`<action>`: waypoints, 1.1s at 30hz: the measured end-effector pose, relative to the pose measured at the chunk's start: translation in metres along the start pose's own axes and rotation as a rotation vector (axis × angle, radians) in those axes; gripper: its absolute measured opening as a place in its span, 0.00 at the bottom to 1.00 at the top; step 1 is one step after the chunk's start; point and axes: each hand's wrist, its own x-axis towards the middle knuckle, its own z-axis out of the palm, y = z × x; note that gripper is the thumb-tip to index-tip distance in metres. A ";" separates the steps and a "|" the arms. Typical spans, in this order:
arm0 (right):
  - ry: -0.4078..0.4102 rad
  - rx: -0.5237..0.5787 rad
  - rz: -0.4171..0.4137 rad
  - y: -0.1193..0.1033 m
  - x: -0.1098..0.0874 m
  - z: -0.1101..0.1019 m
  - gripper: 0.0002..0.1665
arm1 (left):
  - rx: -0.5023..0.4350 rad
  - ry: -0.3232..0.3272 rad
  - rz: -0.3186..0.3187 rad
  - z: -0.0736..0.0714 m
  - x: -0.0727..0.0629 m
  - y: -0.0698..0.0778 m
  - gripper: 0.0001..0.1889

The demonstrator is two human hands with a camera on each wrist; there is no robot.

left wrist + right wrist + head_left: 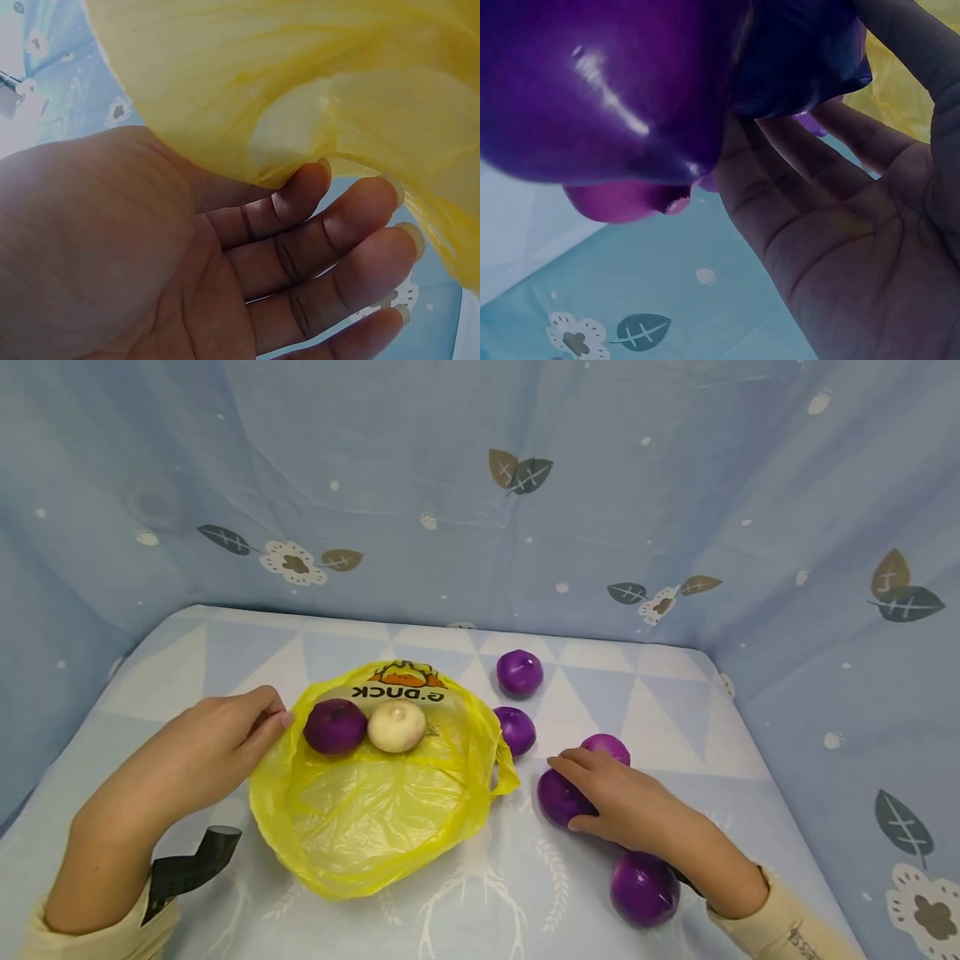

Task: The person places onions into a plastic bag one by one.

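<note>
Head view: left hand (202, 752) pinches the yellow bag (375, 814), purple onion (335, 727) and white onion (397, 725) inside; right hand (630, 793) grips a dark onion (561, 800) beside it. Left wrist alone shows three fingers (367, 270) loosely bent; right wrist, a bare palm (862, 255)

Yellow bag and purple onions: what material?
Yellow bag: looks like thin, glossy plastic film, translucent with shiny creases.
Purple onions: smooth, glossy surface with bright highlights; possibly moulded plastic or coated foam, though real onion skin can't be ruled out.
</note>
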 end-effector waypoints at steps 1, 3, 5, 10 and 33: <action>0.000 0.000 0.000 0.000 0.000 0.001 0.45 | 0.000 0.002 0.002 0.000 0.000 0.000 0.08; -0.002 0.003 0.006 -0.001 0.001 0.002 0.43 | 0.000 0.003 0.005 0.000 0.001 0.000 0.09; -0.006 0.007 0.018 -0.002 0.001 0.002 0.42 | -0.001 0.002 0.006 0.000 0.001 0.000 0.09; -0.018 0.011 0.045 -0.002 0.001 0.005 0.45 | 0.000 -0.002 0.001 0.000 0.001 0.000 0.09; -0.017 0.030 0.071 -0.004 0.002 0.001 0.49 | -0.007 -0.016 -0.016 0.001 0.001 -0.002 0.09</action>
